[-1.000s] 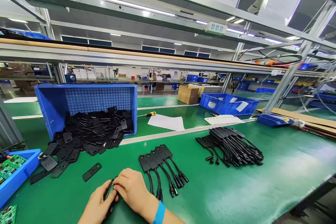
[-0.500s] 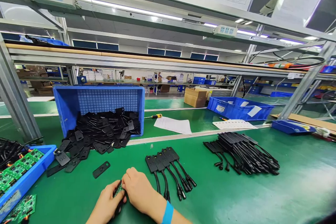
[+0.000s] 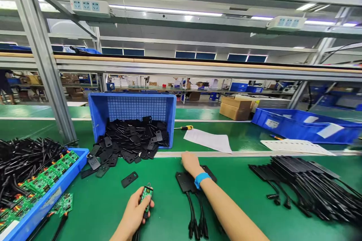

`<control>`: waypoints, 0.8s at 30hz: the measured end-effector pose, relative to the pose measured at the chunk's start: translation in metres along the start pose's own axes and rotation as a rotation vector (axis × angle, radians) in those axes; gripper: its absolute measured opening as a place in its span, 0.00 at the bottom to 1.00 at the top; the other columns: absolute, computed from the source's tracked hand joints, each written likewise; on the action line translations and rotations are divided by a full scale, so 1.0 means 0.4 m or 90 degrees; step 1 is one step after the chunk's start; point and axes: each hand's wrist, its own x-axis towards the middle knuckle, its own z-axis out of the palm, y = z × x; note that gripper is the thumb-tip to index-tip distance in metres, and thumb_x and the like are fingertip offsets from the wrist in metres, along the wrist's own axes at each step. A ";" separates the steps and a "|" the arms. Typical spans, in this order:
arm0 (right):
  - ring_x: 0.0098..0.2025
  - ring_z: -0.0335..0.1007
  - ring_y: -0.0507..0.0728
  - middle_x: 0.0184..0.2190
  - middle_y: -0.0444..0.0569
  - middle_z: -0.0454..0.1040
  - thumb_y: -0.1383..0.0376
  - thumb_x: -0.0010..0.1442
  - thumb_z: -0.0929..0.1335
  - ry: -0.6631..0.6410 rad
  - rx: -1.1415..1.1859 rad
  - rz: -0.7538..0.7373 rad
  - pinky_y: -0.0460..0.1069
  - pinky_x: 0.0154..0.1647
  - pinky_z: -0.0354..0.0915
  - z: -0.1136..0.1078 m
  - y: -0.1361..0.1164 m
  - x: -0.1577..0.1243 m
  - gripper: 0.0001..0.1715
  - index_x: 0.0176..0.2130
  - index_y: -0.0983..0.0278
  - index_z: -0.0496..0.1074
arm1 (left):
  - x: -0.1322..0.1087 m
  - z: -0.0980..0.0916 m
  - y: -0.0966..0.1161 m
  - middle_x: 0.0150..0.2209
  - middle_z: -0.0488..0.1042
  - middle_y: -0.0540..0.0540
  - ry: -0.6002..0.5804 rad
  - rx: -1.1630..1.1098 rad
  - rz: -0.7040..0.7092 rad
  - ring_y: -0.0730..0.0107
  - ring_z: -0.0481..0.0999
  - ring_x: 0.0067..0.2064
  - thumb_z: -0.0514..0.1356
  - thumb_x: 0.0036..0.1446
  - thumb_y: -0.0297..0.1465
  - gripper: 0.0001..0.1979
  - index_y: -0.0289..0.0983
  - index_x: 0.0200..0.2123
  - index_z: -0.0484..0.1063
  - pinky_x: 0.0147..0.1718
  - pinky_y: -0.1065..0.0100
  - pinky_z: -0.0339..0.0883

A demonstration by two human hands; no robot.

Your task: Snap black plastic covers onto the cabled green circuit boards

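Observation:
My left hand [image 3: 135,208] is closed around a green circuit board in a black casing [image 3: 147,192], its thumb on the board and a dark cable hanging below. My right hand [image 3: 190,162] reaches over a group of black cased parts with cables [image 3: 184,181], partly hiding them; its fingers are bent down, and what they hold, if anything, is hidden. One loose black cover [image 3: 129,179] lies on the green table just beyond my left hand. Black covers [image 3: 132,139] are heaped in and before a tipped blue crate [image 3: 172,120].
Left, a blue tray [image 3: 56,192] holds green boards and black cables. Right, many cased parts with cables [image 3: 299,180] are stacked. Behind are a yellow screwdriver [image 3: 187,128], paper sheets [image 3: 209,140], a carton [image 3: 233,108], a blue bin [image 3: 299,122] and a metal post [image 3: 46,56].
My right hand has left the board and moved forward and right over the cased parts. My left hand still holds the board, now tilted to show its face. The view has turned right.

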 end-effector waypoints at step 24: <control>0.17 0.60 0.49 0.22 0.40 0.61 0.63 0.67 0.46 0.010 0.574 -0.138 0.42 0.18 0.59 0.023 -0.171 -0.134 0.23 0.47 0.66 0.61 | -0.016 0.000 0.031 0.37 0.77 0.40 0.008 -0.279 -0.008 0.64 0.77 0.35 0.73 0.37 0.41 0.34 0.35 0.48 0.68 0.33 0.68 0.71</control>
